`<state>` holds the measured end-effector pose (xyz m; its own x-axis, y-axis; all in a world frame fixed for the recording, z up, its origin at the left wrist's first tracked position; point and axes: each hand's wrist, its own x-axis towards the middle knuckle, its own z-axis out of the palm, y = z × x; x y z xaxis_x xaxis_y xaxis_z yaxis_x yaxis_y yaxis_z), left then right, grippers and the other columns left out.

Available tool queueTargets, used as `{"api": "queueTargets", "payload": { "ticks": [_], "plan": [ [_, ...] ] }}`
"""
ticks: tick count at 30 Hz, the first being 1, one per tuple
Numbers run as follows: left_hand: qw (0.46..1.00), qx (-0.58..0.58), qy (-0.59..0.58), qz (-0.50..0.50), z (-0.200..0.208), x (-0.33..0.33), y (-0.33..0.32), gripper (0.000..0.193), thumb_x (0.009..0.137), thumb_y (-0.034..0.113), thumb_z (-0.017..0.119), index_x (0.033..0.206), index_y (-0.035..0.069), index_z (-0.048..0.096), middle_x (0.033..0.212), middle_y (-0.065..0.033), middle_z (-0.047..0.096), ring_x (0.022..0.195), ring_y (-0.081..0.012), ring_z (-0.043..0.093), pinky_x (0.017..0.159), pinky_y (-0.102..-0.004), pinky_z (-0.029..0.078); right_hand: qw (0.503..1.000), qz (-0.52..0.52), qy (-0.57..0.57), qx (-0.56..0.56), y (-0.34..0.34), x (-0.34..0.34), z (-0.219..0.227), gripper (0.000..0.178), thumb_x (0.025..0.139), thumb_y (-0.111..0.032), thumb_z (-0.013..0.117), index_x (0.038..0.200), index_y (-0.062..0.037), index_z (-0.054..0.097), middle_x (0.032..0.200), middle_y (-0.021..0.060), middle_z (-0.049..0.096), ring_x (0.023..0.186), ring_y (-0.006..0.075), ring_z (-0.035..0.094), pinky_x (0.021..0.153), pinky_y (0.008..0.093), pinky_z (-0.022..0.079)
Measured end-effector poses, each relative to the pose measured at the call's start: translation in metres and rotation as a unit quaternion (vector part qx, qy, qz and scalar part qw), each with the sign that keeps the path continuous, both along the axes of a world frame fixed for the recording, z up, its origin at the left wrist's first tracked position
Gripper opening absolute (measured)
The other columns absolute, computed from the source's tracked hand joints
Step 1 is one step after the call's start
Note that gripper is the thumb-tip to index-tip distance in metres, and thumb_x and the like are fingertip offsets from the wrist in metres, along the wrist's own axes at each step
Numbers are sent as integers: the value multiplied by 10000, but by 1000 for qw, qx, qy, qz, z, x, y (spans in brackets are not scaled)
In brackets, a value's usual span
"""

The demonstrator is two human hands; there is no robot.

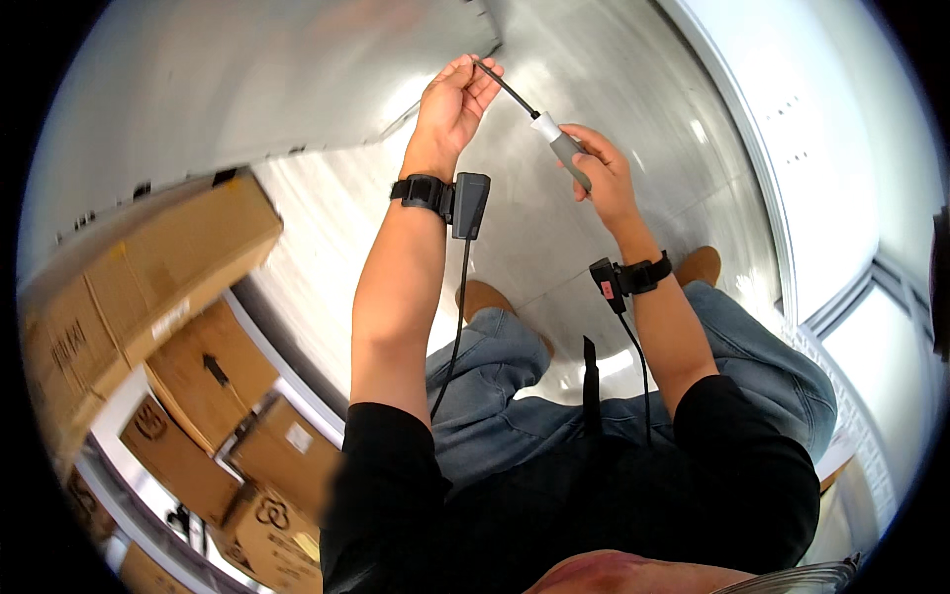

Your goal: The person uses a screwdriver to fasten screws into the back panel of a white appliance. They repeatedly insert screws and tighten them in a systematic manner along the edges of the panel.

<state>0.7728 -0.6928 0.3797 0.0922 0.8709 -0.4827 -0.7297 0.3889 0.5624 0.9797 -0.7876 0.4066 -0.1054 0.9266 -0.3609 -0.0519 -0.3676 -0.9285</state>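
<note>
A screwdriver (547, 127) with a grey-and-white handle and a thin dark shaft slants up and to the left. My right hand (606, 176) is wrapped around its handle. At the far end of the shaft, my left hand (455, 107) pinches the tip between thumb and fingertips. Whether a small part such as a screw is also in that pinch is too small to tell. Close beside the left fingertips is the lower corner of a large grey metal panel (257, 89).
Cardboard boxes (188, 252) are stacked at left, some behind a pale rail. Under my hands lies a shiny grey floor (633, 89). A white panel (792, 129) stands along the right. Each wrist wears a strapped black device with a cable running toward my body.
</note>
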Motion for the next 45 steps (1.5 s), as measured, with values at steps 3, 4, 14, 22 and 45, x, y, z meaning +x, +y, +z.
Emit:
{"api": "queueTargets", "payload": {
  "ticks": [3, 4, 14, 22, 45],
  "plan": [
    [999, 6, 38, 17, -12, 60, -96, 182, 974, 137, 411, 979, -6, 523, 967, -127, 605, 917, -226, 625, 802, -321, 551, 1000, 20, 18, -2, -88, 65, -20, 347, 836, -43, 457, 1158, -54, 586, 836, 64, 592, 578, 70, 494, 438, 200, 385],
    [999, 8, 40, 17, -7, 55, -107, 184, 974, 135, 410, 978, -6, 529, 957, -119, 609, 898, -211, 630, 780, -306, 556, 1000, 21, 14, -2, -98, 60, -14, 339, 832, -37, 467, 1146, -54, 593, 835, 50, 584, 632, 73, 517, 439, 199, 387],
    [990, -101, 74, 62, -38, 3, -152, 175, 965, 134, 433, 995, -20, 511, 950, -121, 602, 878, -208, 620, 792, -303, 565, 930, 153, -238, 234, -94, 33, -19, 330, 759, -82, 551, 1073, -114, 649, 806, 80, 612, 616, 198, 563, 583, 321, 451],
    [988, -134, 72, 5, -57, 27, -120, 162, 959, 139, 457, 960, 0, 540, 873, -100, 612, 795, -189, 623, 757, -314, 570, 908, 141, -337, 204, -80, 55, -8, 311, 738, -145, 579, 1038, -157, 662, 792, 72, 615, 629, 257, 574, 558, 360, 454],
    [968, -144, 191, 70, -160, -10, -54, 129, 914, 102, 522, 970, 12, 597, 792, -57, 609, 656, -144, 583, 524, -244, 470, 974, 41, -99, -199, -70, -50, -144, 442, 876, -286, 572, 1187, 9, 461, 959, 127, 605, 676, 157, 613, 550, 284, 473]
  ]
}}
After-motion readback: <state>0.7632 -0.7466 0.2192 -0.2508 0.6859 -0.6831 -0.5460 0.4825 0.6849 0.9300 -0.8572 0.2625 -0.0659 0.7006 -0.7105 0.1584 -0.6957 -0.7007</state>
